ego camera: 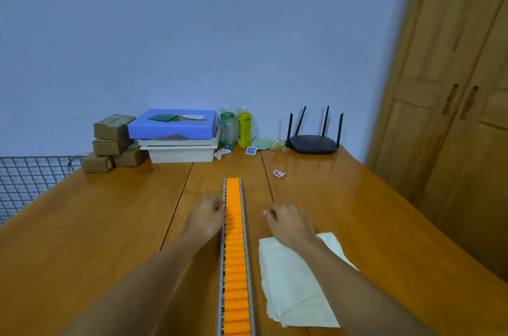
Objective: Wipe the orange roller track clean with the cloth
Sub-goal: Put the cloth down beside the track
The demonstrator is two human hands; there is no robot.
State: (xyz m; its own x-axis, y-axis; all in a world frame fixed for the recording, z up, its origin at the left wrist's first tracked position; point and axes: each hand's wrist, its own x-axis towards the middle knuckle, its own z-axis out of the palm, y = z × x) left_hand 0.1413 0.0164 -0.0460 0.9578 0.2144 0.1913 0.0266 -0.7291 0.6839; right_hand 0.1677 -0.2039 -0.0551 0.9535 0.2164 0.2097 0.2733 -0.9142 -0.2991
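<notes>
The orange roller track [235, 253], set in a grey metal frame, runs straight away from me down the middle of the wooden table [96, 225]. A pale cream cloth [297, 286] lies flat on the table just right of the track. My left hand [206, 216] rests in a loose fist against the track's left rail, holding nothing. My right hand [288, 223] hovers with curled fingers to the right of the track, above the cloth's far edge, with my forearm crossing over the cloth. Neither hand holds the cloth.
At the back stand cardboard boxes [112, 143], a blue box on white trays [176, 127], two bottles [236, 127] and a black router [313, 143]. A pink loop [279, 173] lies beyond the track. A wire grid [27, 182] is at left, a wooden wardrobe [453, 88] at right.
</notes>
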